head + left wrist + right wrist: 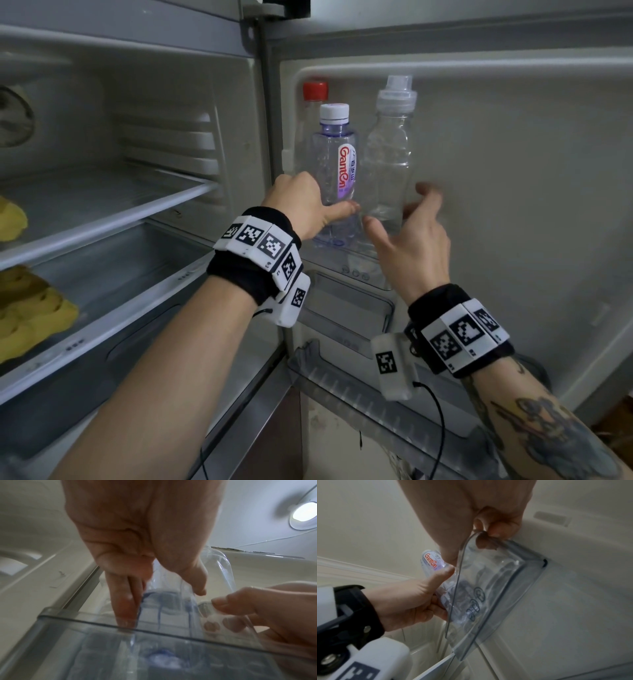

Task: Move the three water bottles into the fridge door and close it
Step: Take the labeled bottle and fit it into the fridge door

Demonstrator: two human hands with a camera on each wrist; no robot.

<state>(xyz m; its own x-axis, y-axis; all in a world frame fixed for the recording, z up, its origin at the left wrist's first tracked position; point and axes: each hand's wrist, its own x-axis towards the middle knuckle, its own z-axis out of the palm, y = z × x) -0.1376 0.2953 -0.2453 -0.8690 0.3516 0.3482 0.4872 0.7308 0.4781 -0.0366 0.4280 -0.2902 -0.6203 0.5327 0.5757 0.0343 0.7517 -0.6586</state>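
Observation:
Three bottles stand in the upper door shelf (356,274) of the open fridge. A red-capped bottle (315,92) is at the back left, largely hidden. In front of it is the white-capped Ganten bottle (337,150), which my left hand (337,209) grips low down, thumb across its front. To its right stands a clear bottle (387,147) with a clear sports cap. My right hand (397,209) curls round its lower part, thumb on the left, fingers on the right and blurred. In the right wrist view the Ganten bottle (433,561) sits behind the shelf's clear wall (513,574).
The fridge compartment lies to the left, with a glass shelf (102,219) and yellow items (30,308) on the shelves. Below my hands are a lidded door compartment (346,308) and a lower door rack (342,380). The door's inner panel (531,205) spreads to the right.

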